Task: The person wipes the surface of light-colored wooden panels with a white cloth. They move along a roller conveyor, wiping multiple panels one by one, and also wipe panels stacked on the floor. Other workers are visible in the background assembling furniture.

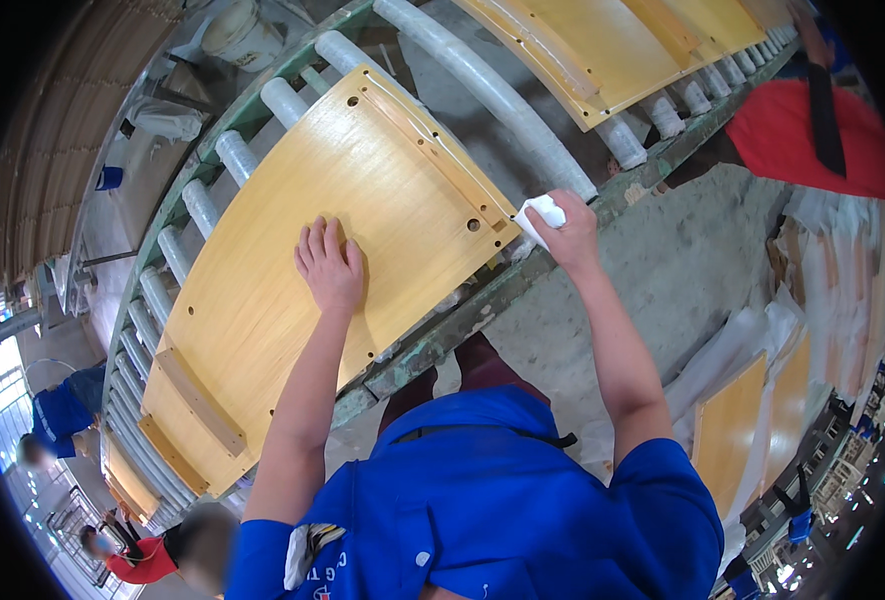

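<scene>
A large pale-yellow wooden panel [262, 250], curved along its far edge, lies on the roller conveyor in front of me. My left hand [330, 268] rests flat on its face, fingers stretched out and holding nothing. At the panel's right corner my right hand [574, 235] is closed around what looks like a small white squeeze bottle [540, 218], its narrow end at the corner. A thin white line runs beside a wooden strip [437, 155] along the right edge. Another wooden strip [200, 402] is fixed near the left end. Dark holes dot the panel.
Wrapped conveyor rollers [492, 95] sit in a green frame [442, 340]. A second panel [622, 50] lies farther along. A person in red [812, 135] stands at the right. Wrapped panels [727, 430] lean at lower right. A white bucket [242, 35] stands beyond the conveyor; other people are leftward.
</scene>
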